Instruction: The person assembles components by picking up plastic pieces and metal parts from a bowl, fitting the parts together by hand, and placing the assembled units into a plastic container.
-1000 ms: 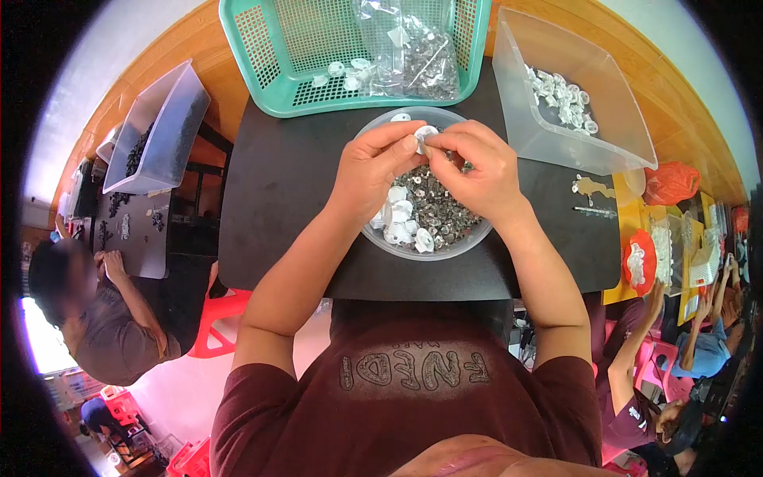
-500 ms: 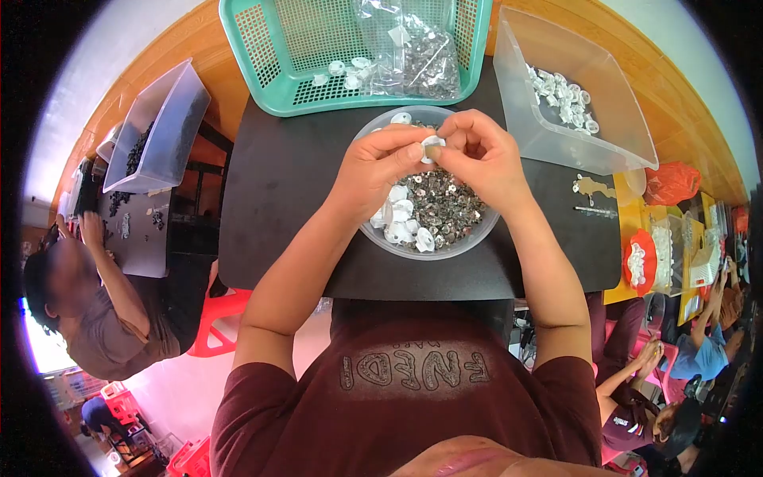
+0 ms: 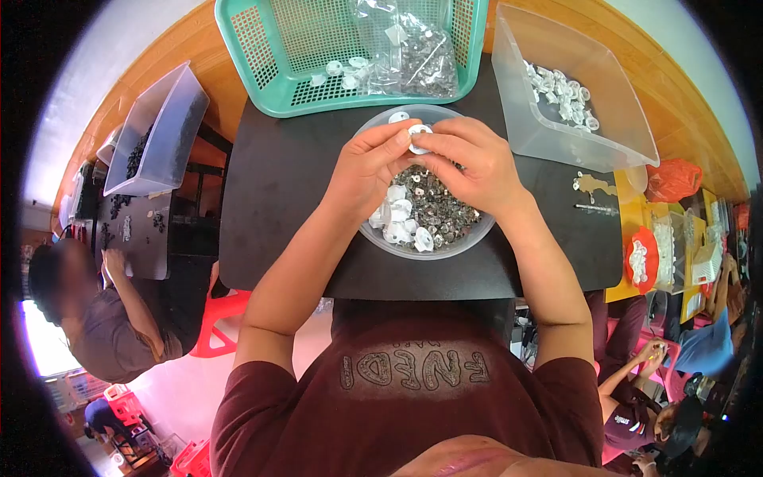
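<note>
Between my two hands is a small white round plastic part, held above a translucent bowl. My left hand pinches its left side between thumb and fingers. My right hand is closed on it from the right, its fingertips against the face of the part. Whether a small metal piece sits in the right fingers is hidden. Under the hands the bowl contains many small metal pieces, with white plastic parts heaped along its left side.
Behind the bowl stands a green basket with white parts and a clear bag of metal pieces. A clear bin with white parts is at the right. Small items lie on the black table. Other people sit left and right.
Both hands have shifted slightly left, and the white part is turned with its round face more visible. My right fingers have spread over it. The person at the left has lowered their hands.
</note>
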A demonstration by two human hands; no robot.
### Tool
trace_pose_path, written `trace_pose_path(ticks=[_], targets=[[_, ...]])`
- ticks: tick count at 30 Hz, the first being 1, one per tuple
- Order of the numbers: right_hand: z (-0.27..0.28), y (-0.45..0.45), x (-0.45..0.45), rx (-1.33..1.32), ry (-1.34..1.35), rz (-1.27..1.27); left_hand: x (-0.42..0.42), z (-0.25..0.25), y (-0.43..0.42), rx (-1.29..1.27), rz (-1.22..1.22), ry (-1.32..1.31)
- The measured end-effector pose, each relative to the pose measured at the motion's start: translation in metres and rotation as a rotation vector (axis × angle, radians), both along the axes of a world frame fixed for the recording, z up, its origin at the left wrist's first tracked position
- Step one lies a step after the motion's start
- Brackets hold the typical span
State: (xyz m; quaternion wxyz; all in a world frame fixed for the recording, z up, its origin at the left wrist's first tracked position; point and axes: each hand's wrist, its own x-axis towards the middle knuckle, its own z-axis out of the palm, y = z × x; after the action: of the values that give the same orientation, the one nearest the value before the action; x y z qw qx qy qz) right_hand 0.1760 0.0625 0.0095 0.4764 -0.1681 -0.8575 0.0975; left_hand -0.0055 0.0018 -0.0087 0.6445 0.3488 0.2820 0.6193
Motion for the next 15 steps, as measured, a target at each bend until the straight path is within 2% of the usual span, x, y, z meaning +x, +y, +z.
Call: trace_pose_path(ticks=[4, 7, 9, 11, 12, 15], targets=[[0.008, 0.005, 0.008, 0.197, 0.082, -0.058, 0.007, 0.009, -0.003, -0.002, 0.027, 0.024], [0.028, 0.020, 0.036, 0.383, 0.125, -0.337, 0.004, 0.015, -0.004, 0.079, 0.130, 0.049], [0.043, 0.020, 0.049, 0.001, 0.235, -0.540, -0.006, 0.011, -0.002, 0.113, 0.219, 0.053], [0.051, 0.026, 0.055, 0.119, 0.210, -0.800, -0.012, 0.008, 0.002, 0.097, 0.303, 0.024], [0.051, 0.025, 0.055, 0.089, 0.179, -0.826, -0.015, 0.007, 0.002, 0.093, 0.326, -0.032], [0.042, 0.010, 0.036, -0.031, 0.054, -0.496, -0.019, 0.006, 0.004, 0.101, 0.361, -0.090]])
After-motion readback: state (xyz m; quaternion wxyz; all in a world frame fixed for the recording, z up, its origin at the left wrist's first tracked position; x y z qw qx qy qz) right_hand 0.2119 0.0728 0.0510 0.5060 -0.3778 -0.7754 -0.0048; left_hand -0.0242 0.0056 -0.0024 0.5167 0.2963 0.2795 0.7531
